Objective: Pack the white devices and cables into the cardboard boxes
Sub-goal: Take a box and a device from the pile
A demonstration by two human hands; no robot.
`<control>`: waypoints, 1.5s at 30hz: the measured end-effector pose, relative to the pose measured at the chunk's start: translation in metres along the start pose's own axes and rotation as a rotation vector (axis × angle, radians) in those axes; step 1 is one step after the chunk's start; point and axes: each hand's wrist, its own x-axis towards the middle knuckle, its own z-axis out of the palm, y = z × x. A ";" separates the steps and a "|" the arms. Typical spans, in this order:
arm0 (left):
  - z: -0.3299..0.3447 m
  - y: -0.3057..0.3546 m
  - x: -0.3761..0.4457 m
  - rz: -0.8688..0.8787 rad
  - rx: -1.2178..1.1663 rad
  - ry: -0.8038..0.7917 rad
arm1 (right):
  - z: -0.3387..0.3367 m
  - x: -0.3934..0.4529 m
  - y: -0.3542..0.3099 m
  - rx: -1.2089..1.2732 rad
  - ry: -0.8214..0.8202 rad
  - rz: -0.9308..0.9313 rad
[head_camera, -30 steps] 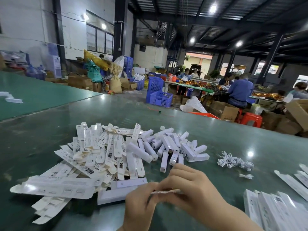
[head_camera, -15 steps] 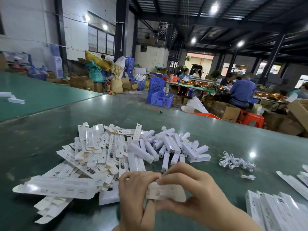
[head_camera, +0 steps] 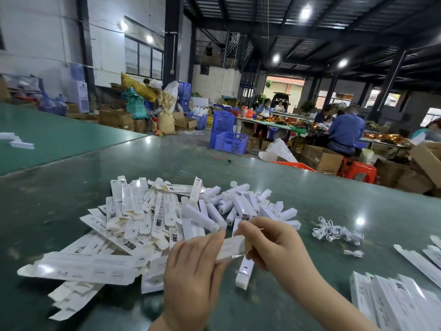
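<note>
Two bare hands and forearms entered the head-camera view from the six o'clock edge. The left hand (head_camera: 193, 266) showed its back to the lens, knuckles rounded and fingers slim, with no ring, glove or tape on it. The right hand (head_camera: 272, 244), toward three o'clock of the left, was likewise unadorned; its nails, where visible, looked short and unpainted. Neither wrist carried a watch, band or bracelet. No sleeve or cuff showed on either forearm up to the frame's lower edge, the right forearm running off toward five o'clock. No other part of the person's body appeared in the picture.
</note>
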 end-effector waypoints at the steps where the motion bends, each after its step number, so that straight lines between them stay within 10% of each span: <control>1: 0.000 0.001 0.000 0.008 -0.011 -0.002 | -0.001 0.000 0.000 0.004 0.003 0.020; 18: -0.006 0.011 0.002 -0.135 -0.312 -0.082 | -0.002 -0.003 0.008 -0.137 -0.141 0.092; 38: -0.008 0.007 0.004 -0.164 -0.525 -0.029 | -0.006 0.000 0.014 0.250 -0.393 -0.036; 45: -0.006 0.007 -0.003 -0.405 -0.616 -0.078 | -0.006 -0.003 0.015 0.160 -0.385 -0.003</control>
